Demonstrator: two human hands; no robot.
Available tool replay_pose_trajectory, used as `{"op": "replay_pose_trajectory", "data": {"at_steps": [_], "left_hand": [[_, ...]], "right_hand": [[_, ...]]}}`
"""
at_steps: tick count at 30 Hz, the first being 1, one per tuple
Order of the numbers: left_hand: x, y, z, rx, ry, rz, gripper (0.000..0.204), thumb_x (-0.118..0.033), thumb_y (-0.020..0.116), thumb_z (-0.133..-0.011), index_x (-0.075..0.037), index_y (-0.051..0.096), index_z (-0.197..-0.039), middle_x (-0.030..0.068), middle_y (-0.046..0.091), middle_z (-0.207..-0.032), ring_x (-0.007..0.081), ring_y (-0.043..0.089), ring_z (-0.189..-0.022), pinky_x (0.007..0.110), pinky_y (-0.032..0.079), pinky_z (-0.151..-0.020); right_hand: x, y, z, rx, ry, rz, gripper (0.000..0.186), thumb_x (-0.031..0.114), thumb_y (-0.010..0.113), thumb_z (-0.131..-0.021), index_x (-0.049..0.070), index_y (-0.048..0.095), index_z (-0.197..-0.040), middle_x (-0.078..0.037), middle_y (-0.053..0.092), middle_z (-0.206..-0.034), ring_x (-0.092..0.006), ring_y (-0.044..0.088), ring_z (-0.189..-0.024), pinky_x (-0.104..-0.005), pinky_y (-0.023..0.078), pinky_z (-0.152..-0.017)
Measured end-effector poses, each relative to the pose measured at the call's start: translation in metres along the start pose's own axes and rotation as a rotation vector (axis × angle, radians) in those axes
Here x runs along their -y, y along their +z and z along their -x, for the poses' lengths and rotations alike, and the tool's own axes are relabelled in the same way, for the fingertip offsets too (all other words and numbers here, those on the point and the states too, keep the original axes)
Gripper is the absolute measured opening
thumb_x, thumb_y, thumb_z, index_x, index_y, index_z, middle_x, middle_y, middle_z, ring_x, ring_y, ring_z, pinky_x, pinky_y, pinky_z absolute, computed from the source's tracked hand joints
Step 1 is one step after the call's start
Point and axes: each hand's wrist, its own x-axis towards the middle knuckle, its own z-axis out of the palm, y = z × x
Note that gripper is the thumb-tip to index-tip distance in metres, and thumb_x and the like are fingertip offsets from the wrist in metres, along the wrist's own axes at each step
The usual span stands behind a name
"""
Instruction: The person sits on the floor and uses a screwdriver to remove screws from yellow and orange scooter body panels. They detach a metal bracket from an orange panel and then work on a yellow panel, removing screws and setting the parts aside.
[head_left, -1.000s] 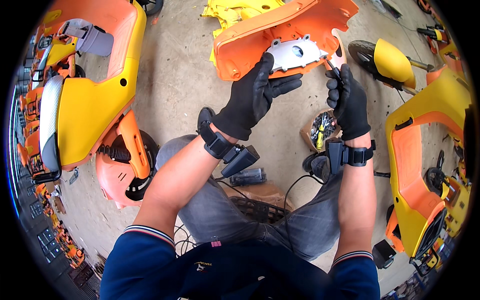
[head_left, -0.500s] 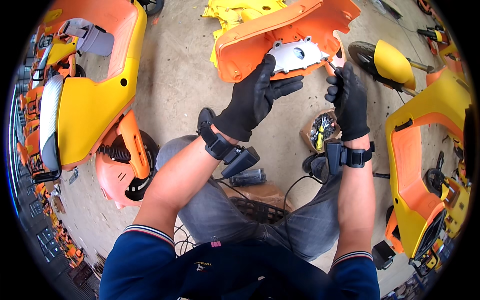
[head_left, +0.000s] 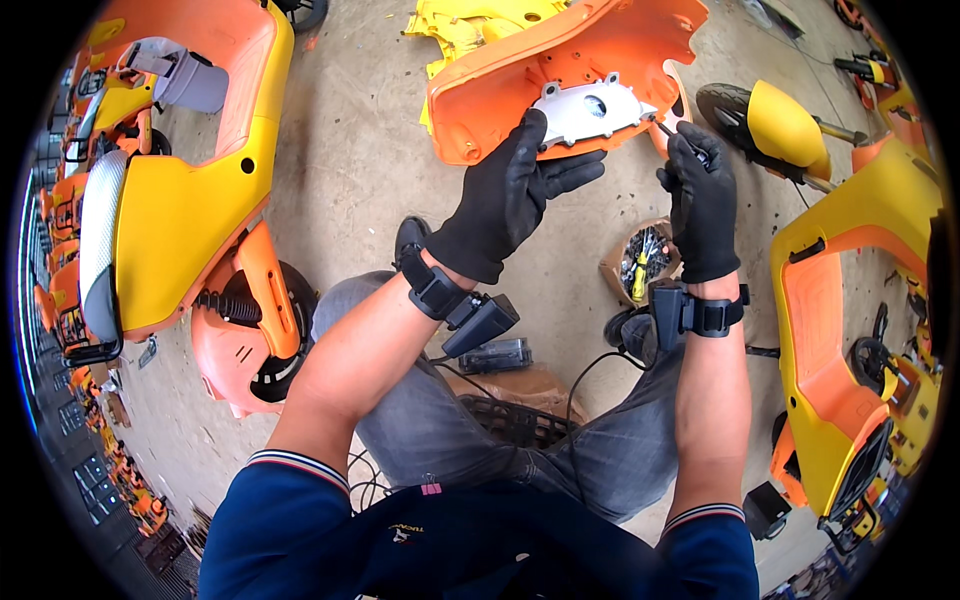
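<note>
In front of me an orange plastic body panel [head_left: 465, 110] is held tilted, its hollow inner side facing me. A silver-white cover [head_left: 590, 112] with a round opening in its middle lies against that inner side. My left hand [head_left: 505, 195], in a black glove, holds the panel's near edge, thumb up beside the cover and fingers stretched along the underside. My right hand [head_left: 703, 195], gloved too, is closed round a screwdriver [head_left: 664, 129] with a dark shaft. The shaft points at the cover's right end; whether its tip touches a screw is too small to tell.
A box of small hardware [head_left: 652, 250] with a yellow-handled tool stands on the floor below my right hand. Yellow-and-orange scooter bodies stand at left [head_left: 185, 220] and right [head_left: 835, 250]. Yellow panels [head_left: 445, 25] lie beyond the orange one. A clear plastic case [head_left: 497, 355] rests between my legs.
The orange panel with its cover has shifted slightly to the left. My right hand has turned a little round the screwdriver, its fingers curling differently. My left hand keeps its hold.
</note>
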Motion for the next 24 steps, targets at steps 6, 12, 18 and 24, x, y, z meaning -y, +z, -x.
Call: {"op": "replay_pose_trajectory", "data": {"at_steps": [6, 12, 18, 24], "left_hand": [[0.001, -0.001, 0.000, 0.016, -0.001, -0.011, 0.048, -0.032, 0.047, -0.103, -0.001, 0.038, -0.137, 0.0142, 0.053, -0.130, 0.0289, 0.060, -0.114, 0.045, 0.054, -0.097], [0.001, -0.001, 0.001, 0.021, 0.020, -0.028, 0.048, -0.033, 0.047, -0.102, -0.001, 0.039, -0.137, 0.0141, 0.053, -0.131, 0.0288, 0.060, -0.114, 0.046, 0.054, -0.097], [-0.001, 0.003, 0.000, -0.030, -0.032, 0.054, 0.052, -0.036, 0.047, -0.102, 0.000, 0.037, -0.137, 0.0169, 0.053, -0.130, 0.0311, 0.061, -0.112, 0.044, 0.054, -0.097], [-0.002, 0.002, 0.000, -0.049, -0.056, 0.017, 0.052, -0.038, 0.050, -0.101, -0.004, 0.039, -0.138, 0.0148, 0.054, -0.129, 0.0312, 0.063, -0.109, 0.046, 0.055, -0.093]], "right_hand": [[0.009, -0.009, 0.002, 0.108, 0.170, -0.012, 0.028, 0.028, 0.058, -0.098, 0.000, 0.060, -0.100, -0.005, 0.060, -0.081, -0.0090, 0.056, -0.059, -0.0235, 0.049, -0.051], [-0.009, -0.012, -0.005, 0.073, 0.078, -0.046, 0.025, 0.023, 0.058, -0.097, -0.001, 0.060, -0.103, -0.005, 0.061, -0.086, -0.0098, 0.058, -0.067, -0.0240, 0.051, -0.060], [0.000, 0.002, 0.001, 0.007, 0.112, -0.127, 0.023, 0.022, 0.060, -0.096, 0.000, 0.059, -0.105, -0.007, 0.061, -0.091, -0.0120, 0.060, -0.070, -0.0245, 0.052, -0.062], [0.002, -0.015, 0.000, 0.197, 0.217, -0.116, 0.021, 0.021, 0.059, -0.096, 0.001, 0.057, -0.103, -0.007, 0.060, -0.087, -0.0120, 0.060, -0.069, -0.0254, 0.053, -0.062]]}}
